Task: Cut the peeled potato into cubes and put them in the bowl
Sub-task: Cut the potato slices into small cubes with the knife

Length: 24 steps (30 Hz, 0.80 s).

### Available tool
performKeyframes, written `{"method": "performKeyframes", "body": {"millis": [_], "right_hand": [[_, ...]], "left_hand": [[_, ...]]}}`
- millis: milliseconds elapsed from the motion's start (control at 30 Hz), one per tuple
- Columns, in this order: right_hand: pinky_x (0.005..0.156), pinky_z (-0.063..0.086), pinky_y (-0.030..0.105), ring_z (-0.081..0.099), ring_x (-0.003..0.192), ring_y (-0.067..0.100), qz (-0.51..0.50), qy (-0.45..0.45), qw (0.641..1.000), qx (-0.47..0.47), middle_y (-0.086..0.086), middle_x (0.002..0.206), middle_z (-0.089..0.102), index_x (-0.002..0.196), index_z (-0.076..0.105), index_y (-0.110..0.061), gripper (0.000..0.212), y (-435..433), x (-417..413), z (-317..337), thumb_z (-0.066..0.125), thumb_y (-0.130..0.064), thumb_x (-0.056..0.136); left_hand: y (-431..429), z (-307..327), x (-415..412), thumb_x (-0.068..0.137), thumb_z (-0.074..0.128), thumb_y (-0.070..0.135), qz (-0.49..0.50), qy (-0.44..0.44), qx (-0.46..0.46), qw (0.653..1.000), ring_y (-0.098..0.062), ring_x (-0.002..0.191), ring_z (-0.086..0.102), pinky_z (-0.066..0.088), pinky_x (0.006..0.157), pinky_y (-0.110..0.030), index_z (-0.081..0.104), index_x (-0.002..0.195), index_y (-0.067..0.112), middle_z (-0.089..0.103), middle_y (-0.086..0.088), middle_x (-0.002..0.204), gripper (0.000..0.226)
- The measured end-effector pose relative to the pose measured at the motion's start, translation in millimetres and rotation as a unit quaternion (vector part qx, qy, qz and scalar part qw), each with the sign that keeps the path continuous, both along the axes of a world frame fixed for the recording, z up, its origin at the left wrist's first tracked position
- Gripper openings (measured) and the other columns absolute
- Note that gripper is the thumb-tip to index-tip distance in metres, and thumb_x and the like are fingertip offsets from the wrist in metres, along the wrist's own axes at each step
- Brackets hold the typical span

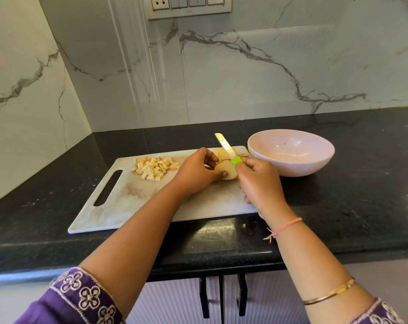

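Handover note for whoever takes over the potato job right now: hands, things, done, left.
Left hand grips the potato chunk on the cutting board.
Right hand holds the green-handled knife, blade reaching over the slices behind the chunk.
Done: a pile of cubes on the board's left part.
Left: cube the chunk and slices, then move all cubes into the pink bowl, which holds none yet.
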State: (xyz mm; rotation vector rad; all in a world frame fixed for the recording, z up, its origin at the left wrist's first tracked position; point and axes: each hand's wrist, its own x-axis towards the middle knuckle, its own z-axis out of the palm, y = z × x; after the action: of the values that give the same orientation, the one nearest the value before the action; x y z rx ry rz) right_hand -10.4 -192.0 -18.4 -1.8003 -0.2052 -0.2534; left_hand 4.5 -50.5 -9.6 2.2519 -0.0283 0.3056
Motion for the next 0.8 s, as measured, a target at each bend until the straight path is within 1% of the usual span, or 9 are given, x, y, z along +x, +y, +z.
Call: {"method": "performKeyframes", "body": {"millis": [100, 167, 267, 333, 400, 467, 567, 700, 800], "right_hand": [[0.054, 0.034, 0.033, 0.037, 0.052, 0.019, 0.000, 0.001, 1.000, 0.000, 0.001, 0.050, 0.041, 0.078, 0.064, -0.015, 0.022, -1, -1, 1, 0.049, -0.019, 0.094], [0.054, 0.035, 0.033, 0.038, 0.053, 0.019, -0.002, 0.002, 1.000, -0.002, 0.002, 0.050, 0.042, 0.075, 0.063, -0.019, 0.024, 0, -1, 1, 0.048, -0.019, 0.094], [0.055, 0.036, 0.034, 0.038, 0.055, 0.021, -0.003, 0.000, 1.000, -0.002, 0.004, 0.053, 0.042, 0.082, 0.067, -0.009, 0.024, 2, -2, 0, 0.048, -0.019, 0.094], [0.055, 0.035, 0.034, 0.038, 0.054, 0.020, -0.004, 0.001, 1.000, 0.001, 0.003, 0.052, 0.042, 0.084, 0.067, -0.008, 0.024, 1, -2, 0, 0.048, -0.018, 0.094], [0.055, 0.035, 0.035, 0.037, 0.054, 0.019, -0.003, 0.000, 1.000, 0.004, 0.001, 0.050, 0.041, 0.080, 0.065, -0.012, 0.022, 1, -2, 1, 0.048, -0.017, 0.094], [0.055, 0.034, 0.035, 0.037, 0.054, 0.020, -0.003, -0.005, 1.000, 0.005, 0.000, 0.050, 0.041, 0.081, 0.066, -0.009, 0.023, 1, -1, 2, 0.048, -0.017, 0.094], [0.054, 0.034, 0.034, 0.037, 0.053, 0.019, -0.006, -0.006, 1.000, 0.001, -0.002, 0.047, 0.040, 0.077, 0.066, -0.015, 0.024, 3, -1, 2, 0.049, -0.017, 0.093], [0.053, 0.031, 0.034, 0.033, 0.051, 0.018, -0.014, 0.002, 1.000, 0.011, -0.011, 0.037, 0.034, 0.058, 0.054, -0.020, 0.034, 2, 1, 1, 0.049, -0.015, 0.091], [0.053, 0.031, 0.033, 0.033, 0.051, 0.018, -0.017, 0.006, 1.000, 0.016, -0.011, 0.037, 0.034, 0.059, 0.055, -0.020, 0.033, 1, 0, 1, 0.049, -0.016, 0.091]], "left_hand": [[2, -1, -1, 0.078, 0.076, 0.018, -0.016, -0.004, -0.017, 1.000, -0.008, 0.083, 0.057, 0.046, 0.075, -0.020, 0.054, 0.096, 0.020, 0.058, 0.011, 0.089, 0.029], [3, -2, -1, 0.080, 0.075, 0.017, -0.015, -0.009, -0.015, 1.000, -0.008, 0.083, 0.058, 0.046, 0.073, -0.019, 0.054, 0.095, 0.021, 0.059, 0.010, 0.090, 0.026], [3, -6, 0, 0.086, 0.068, 0.018, 0.005, -0.030, 0.034, 0.999, -0.010, 0.088, 0.061, 0.046, 0.073, -0.018, 0.057, 0.102, 0.021, 0.063, 0.004, 0.106, 0.019], [-2, -8, 1, 0.086, 0.067, 0.023, 0.014, -0.048, 0.071, 0.996, -0.011, 0.092, 0.061, 0.049, 0.077, -0.023, 0.059, 0.110, 0.019, 0.060, 0.002, 0.116, 0.026], [-6, -9, 0, 0.079, 0.073, 0.033, 0.012, -0.063, 0.084, 0.994, -0.013, 0.095, 0.060, 0.052, 0.083, -0.029, 0.059, 0.116, 0.018, 0.055, 0.002, 0.118, 0.043], [-9, -10, 1, 0.075, 0.076, 0.038, 0.013, -0.076, 0.104, 0.992, -0.015, 0.097, 0.059, 0.051, 0.086, -0.030, 0.057, 0.120, 0.015, 0.054, 0.001, 0.118, 0.053], [-10, -9, 2, 0.074, 0.076, 0.038, 0.027, -0.098, 0.133, 0.986, -0.011, 0.090, 0.055, 0.045, 0.080, -0.022, 0.059, 0.115, 0.014, 0.057, -0.001, 0.112, 0.051], [-8, -6, -1, 0.075, 0.076, 0.039, 0.044, -0.092, 0.099, 0.990, -0.013, 0.085, 0.057, 0.047, 0.072, -0.026, 0.055, 0.111, 0.015, 0.062, 0.002, 0.100, 0.048], [-6, -4, -4, 0.076, 0.075, 0.038, 0.048, -0.080, 0.084, 0.992, -0.012, 0.083, 0.057, 0.049, 0.071, -0.025, 0.054, 0.113, 0.016, 0.061, 0.004, 0.097, 0.048]]}}
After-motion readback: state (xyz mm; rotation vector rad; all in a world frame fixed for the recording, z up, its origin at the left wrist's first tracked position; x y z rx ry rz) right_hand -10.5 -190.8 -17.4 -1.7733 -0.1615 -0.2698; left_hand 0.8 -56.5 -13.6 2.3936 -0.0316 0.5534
